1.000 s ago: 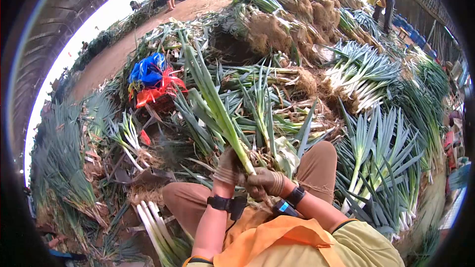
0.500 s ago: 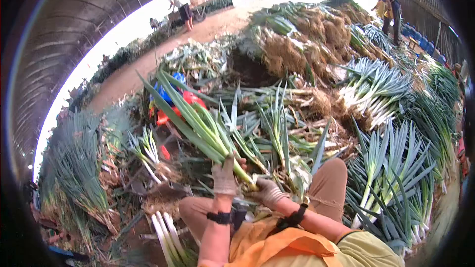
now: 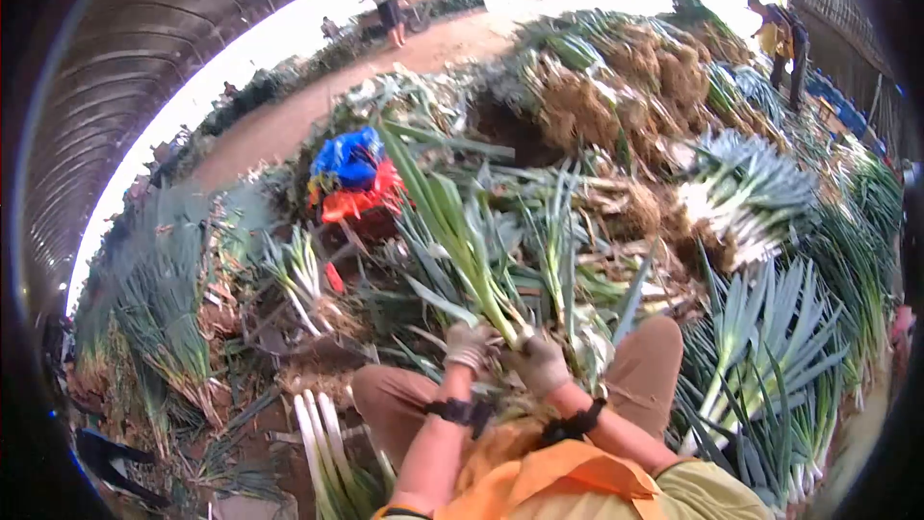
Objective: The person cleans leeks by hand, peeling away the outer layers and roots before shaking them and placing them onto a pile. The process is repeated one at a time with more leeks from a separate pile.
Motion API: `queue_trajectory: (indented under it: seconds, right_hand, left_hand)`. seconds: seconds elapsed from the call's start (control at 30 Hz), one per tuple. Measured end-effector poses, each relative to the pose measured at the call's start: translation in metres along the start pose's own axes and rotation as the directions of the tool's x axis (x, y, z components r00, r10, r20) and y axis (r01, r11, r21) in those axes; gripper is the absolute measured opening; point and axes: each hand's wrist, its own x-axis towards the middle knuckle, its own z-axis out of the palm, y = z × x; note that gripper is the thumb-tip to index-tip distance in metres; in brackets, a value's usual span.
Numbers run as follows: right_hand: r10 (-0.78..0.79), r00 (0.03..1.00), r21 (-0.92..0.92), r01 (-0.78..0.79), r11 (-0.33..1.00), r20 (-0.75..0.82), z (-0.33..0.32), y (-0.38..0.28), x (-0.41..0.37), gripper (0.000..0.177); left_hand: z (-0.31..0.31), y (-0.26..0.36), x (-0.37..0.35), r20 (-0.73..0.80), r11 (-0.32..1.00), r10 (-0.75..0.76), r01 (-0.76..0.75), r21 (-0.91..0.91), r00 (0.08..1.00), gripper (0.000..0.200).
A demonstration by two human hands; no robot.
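Note:
A long green leek (image 3: 452, 221) stands nearly upright in front of me, its leaves fanning up and to the left. My left hand (image 3: 468, 345), in a dirty work glove, grips its pale stalk low down. My right hand (image 3: 539, 362), also gloved, holds the root end just beside the left. Both hands sit above my knees in brown trousers (image 3: 385, 404). The leek's root tip is hidden between the gloves.
Piles of leeks surround me: trimmed white stalks (image 3: 322, 443) at lower left, green bundles (image 3: 770, 347) at right, rooty heaps (image 3: 616, 87) behind. A blue and red bundle (image 3: 351, 173) lies ahead left. One person (image 3: 784, 39) stands far right, another person (image 3: 390, 5) at the far back.
The leek swung from leaning left half a second ago back to nearly upright. Both hands stayed together on its base, and my view tilted slightly.

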Motion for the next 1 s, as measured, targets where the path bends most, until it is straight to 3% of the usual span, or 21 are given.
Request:
queue_trajectory:
  seconds: [0.07,0.13,0.17,0.2,0.27,0.33,0.4,0.53,0.57,0.6,0.67,0.7,0.77,0.8,0.83,0.87,0.9,0.93,0.97,1.0]
  right_hand:
    - [-0.256,0.945,0.063,0.274,0.96,-0.204,0.017,0.033,0.018,0.036]
    - [-0.24,0.918,0.488,0.374,0.789,-0.316,0.022,0.025,0.021,0.036]
    - [-0.257,0.947,-0.097,0.243,0.965,-0.192,0.005,0.02,0.016,0.036]
    - [-0.191,0.978,-0.175,0.174,0.969,-0.086,0.009,0.029,0.015,0.038]
    - [-0.285,0.938,0.262,0.33,0.907,-0.196,0.061,0.083,0.04,0.034]
    - [-0.141,0.959,0.36,0.225,0.906,-0.246,0.04,0.027,0.011,0.032]
    - [-0.149,0.959,0.226,0.205,0.952,-0.241,0.042,0.035,0.016,0.03]
    - [-0.084,0.976,0.071,0.1,0.992,-0.2,0.053,0.07,0.026,0.034]
    - [-0.208,0.967,-0.204,0.177,0.963,-0.146,0.035,0.045,0.015,0.036]
    - [-0.209,0.968,-0.209,0.178,0.962,-0.14,0.031,0.043,0.015,0.036]
    - [-0.025,0.998,-0.353,0.041,0.935,0.05,0.025,0.044,0.017,0.035]
    - [-0.026,0.998,-0.355,0.042,0.934,0.051,0.036,0.067,0.029,0.035]
    - [-0.391,0.866,-0.617,0.497,0.61,0.311,0.071,0.124,0.06,0.029]
    - [-0.398,0.864,-0.618,0.501,0.606,0.31,0.069,0.12,0.062,0.029]
    - [-0.238,0.919,0.048,0.235,0.971,0.314,0.062,0.109,0.062,0.03]
    - [-0.112,0.896,0.658,-0.226,0.719,0.43,0.052,0.095,0.058,0.03]
    - [-0.103,0.807,0.812,-0.584,0.011,0.582,0.044,0.082,0.052,0.03]
    - [-0.101,0.806,0.811,-0.585,0.011,0.583,0.038,0.071,0.044,0.03]
    - [-0.194,0.92,0.839,-0.203,0.505,0.34,0.032,0.057,0.036,0.031]
    - [-0.402,0.904,0.544,0.267,0.795,0.143,0.024,0.041,0.028,0.032]
  left_hand:
    - [0.001,-0.075,0.051,0.069,0.844,0.034,-0.066,0.532,0.997,0.042]
    - [-0.013,-0.029,0.007,-0.112,0.766,0.22,-0.101,0.635,0.969,0.04]
    - [-0.025,-0.034,0.017,-0.09,0.815,0.358,-0.264,0.516,0.929,0.041]
    - [-0.029,-0.009,0.004,-0.105,0.926,0.339,-0.312,0.211,0.935,0.039]
    - [-0.035,0.008,0.011,-0.087,0.812,0.534,-0.481,0.332,0.841,0.045]
    - [-0.038,0.042,-0.018,-0.142,0.746,0.43,-0.263,0.612,0.891,0.05]
    - [-0.036,0.034,-0.009,-0.107,0.748,0.357,-0.215,0.628,0.928,0.053]
    - [-0.033,0.015,-0.002,-0.017,0.801,0.386,-0.326,0.502,0.922,0.049]
    - [-0.026,0.015,-0.005,-0.056,0.779,0.4,-0.307,0.547,0.915,0.045]
    - [-0.021,0.013,-0.009,-0.06,0.783,0.396,-0.303,0.542,0.916,0.045]
    - [-0.012,0.01,-0.015,-0.049,0.693,0.514,-0.38,0.612,0.857,0.04]
    - [-0.005,0.003,-0.017,-0.023,0.629,0.638,-0.504,0.592,0.769,0.036]
    - [0.009,0.001,-0.036,0.133,0.578,0.648,-0.598,0.555,0.75,0.026]
    - [0.012,0.002,-0.047,0.177,0.568,0.644,-0.62,0.54,0.744,0.022]
    - [0.01,0.006,-0.061,0.229,0.582,0.664,-0.685,0.439,0.712,0.019]
    - [0.005,0.008,-0.072,0.277,0.592,0.684,-0.736,0.329,0.675,0.016]
    - [0.002,0.005,-0.076,0.294,0.532,0.763,-0.818,0.22,0.575,0.013]
    - [-0.007,0.004,-0.077,0.293,0.534,0.762,-0.817,0.219,0.577,0.013]
    - [-0.02,0.005,-0.076,0.245,0.764,0.603,-0.638,0.095,0.759,0.01]
    - [-0.034,0.004,-0.075,0.228,0.916,0.397,-0.398,-0.041,0.889,0.008]
